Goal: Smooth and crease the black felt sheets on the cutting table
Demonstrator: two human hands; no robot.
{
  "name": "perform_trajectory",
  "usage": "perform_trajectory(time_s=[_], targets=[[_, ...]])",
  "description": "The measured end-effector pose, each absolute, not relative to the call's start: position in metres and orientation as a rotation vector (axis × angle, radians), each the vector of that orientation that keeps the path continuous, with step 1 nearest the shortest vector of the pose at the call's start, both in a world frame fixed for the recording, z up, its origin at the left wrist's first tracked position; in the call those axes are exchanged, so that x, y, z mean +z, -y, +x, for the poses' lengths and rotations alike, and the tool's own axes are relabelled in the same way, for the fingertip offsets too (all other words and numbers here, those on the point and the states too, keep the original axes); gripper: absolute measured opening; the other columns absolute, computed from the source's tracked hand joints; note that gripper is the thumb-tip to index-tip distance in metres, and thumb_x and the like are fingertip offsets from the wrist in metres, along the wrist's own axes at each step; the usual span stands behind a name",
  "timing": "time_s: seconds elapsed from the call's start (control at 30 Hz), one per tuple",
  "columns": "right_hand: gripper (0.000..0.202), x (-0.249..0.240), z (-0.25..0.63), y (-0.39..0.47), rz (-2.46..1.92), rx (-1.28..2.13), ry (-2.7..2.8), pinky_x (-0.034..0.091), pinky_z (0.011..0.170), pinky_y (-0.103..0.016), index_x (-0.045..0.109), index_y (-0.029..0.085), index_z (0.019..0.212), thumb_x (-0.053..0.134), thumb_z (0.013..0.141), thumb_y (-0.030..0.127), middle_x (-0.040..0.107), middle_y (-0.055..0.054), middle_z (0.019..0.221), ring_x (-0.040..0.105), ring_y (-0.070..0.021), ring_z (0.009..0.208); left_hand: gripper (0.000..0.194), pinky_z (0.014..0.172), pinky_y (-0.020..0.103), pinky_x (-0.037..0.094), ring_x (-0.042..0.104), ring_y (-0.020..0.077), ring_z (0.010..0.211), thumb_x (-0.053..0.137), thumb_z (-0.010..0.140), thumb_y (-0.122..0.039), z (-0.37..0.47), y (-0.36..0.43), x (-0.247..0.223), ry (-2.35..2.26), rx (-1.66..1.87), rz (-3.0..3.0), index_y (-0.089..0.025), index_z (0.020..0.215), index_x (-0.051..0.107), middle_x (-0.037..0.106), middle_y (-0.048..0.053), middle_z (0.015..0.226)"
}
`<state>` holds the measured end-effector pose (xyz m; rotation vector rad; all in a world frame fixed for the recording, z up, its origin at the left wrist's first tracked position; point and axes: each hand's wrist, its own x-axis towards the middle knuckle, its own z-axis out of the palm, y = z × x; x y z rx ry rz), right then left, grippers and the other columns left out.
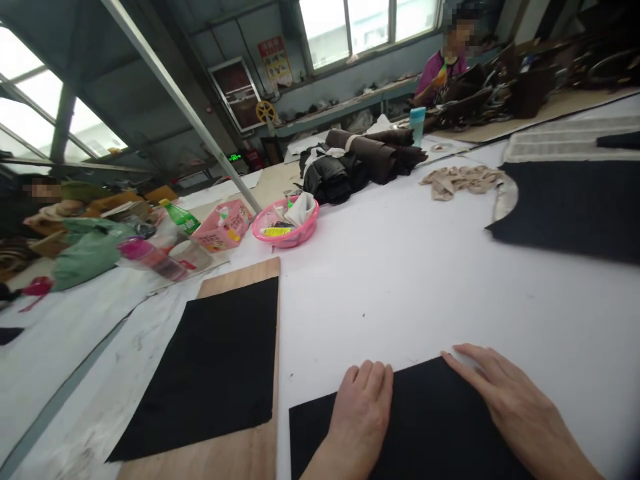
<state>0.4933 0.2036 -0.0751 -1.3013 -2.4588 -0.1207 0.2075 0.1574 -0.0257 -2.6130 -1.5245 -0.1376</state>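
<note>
A black fabric piece (430, 427) lies on the white table in front of me and runs out of the bottom of the view. My left hand (363, 413) is closed at its far edge, with the fingers bent together over the fabric and the fingertips partly hidden. At the far right corner of the same piece is my right hand (505, 393), its thumb touching the corner and its fingers stretched out over the table. Another black piece (215, 367) lies flat to the left on a wooden board (250, 443).
A pink basket (285, 241) of small items stands beyond the board, beside a metal post (185, 100). Dark rolled material (370, 157) and a beige cloth (463, 180) lie farther back. More black fabric (575, 207) is at right. Two people (440, 70) sit in the background.
</note>
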Motion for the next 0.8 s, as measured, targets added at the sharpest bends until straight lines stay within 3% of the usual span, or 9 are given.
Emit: perform_trajectory(time_s=[0.2, 0.33, 0.57, 0.7, 0.8], targets=[[0.05, -0.068, 0.49, -0.202, -1.36, -0.126, 2.45, 0.048, 0.1, -0.05, 0.049, 0.034, 0.139, 0.031, 0.095, 0.018, 0.049, -0.004, 0.137, 0.049, -0.0283, 0.124, 0.053, 0.096, 0.038, 0.05, 0.052, 0.0252, 0.123, 0.038, 0.088, 0.001, 0.12, -0.1, -0.048, 1.54, -0.17, -2.352, -0.015, 0.137, 0.049, 0.057, 0.011, 0.132], [0.049, -0.059, 0.484, -0.201, -1.371, -0.113, 2.453, 0.046, 0.102, -0.05, 0.05, 0.033, 0.137, 0.031, 0.096, 0.014, 0.051, -0.005, 0.135, 0.049, -0.0265, 0.123, 0.059, 0.097, 0.039, 0.05, 0.051, 0.024, 0.125, 0.037, 0.084, 0.004, 0.078, -0.073, -0.053, 1.575, -0.138, -2.287, -0.019, 0.138, 0.049, 0.057, 0.01, 0.134], [0.047, -0.061, 0.491, -0.201, -1.432, -0.091, 2.434, 0.047, 0.102, -0.048, 0.05, 0.034, 0.137, 0.031, 0.097, 0.018, 0.05, -0.003, 0.136, 0.05, -0.0253, 0.122, 0.053, 0.102, 0.041, 0.046, 0.052, 0.0245, 0.123, 0.039, 0.089, -0.001, 0.074, -0.061, -0.053, 1.662, -0.275, -2.216, -0.021, 0.136, 0.052, 0.057, 0.011, 0.13], [0.045, -0.056, 0.486, -0.204, -1.471, -0.1, 2.345, 0.05, 0.098, -0.045, 0.047, 0.025, 0.139, 0.026, 0.099, 0.02, 0.052, -0.006, 0.137, 0.049, -0.0254, 0.125, 0.051, 0.103, 0.044, 0.045, 0.052, 0.0256, 0.122, 0.038, 0.091, -0.003, 0.079, -0.06, -0.053, 1.724, -0.38, -2.191, -0.021, 0.136, 0.054, 0.056, 0.012, 0.127], [0.044, -0.042, 0.44, -0.189, -1.352, -0.192, 2.363, 0.039, 0.11, -0.049, 0.04, 0.019, 0.144, 0.027, 0.102, 0.023, 0.048, -0.006, 0.143, 0.039, -0.0257, 0.136, 0.05, 0.102, 0.045, 0.046, 0.052, 0.0263, 0.121, 0.038, 0.091, -0.003, 0.081, -0.06, -0.051, 1.742, -0.421, -2.2, -0.019, 0.136, 0.054, 0.055, 0.012, 0.125]])
